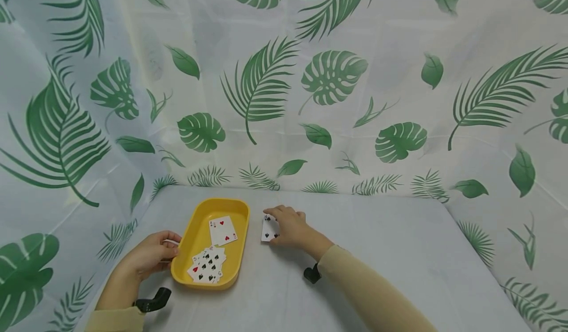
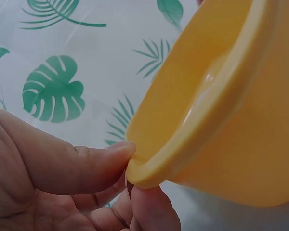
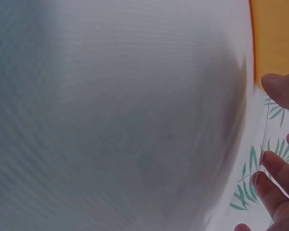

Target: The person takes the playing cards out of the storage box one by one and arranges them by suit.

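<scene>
The playing card (image 1: 266,229) is white with black spades.

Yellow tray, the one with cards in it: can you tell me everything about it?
The yellow tray is a longish, open tub with rounded corners, low walls and a lip around the top. It looks like smooth, slightly shiny plastic. It stands upright on the pale table, with playing cards lying inside in two places. The left hand pinches its rim.
</scene>
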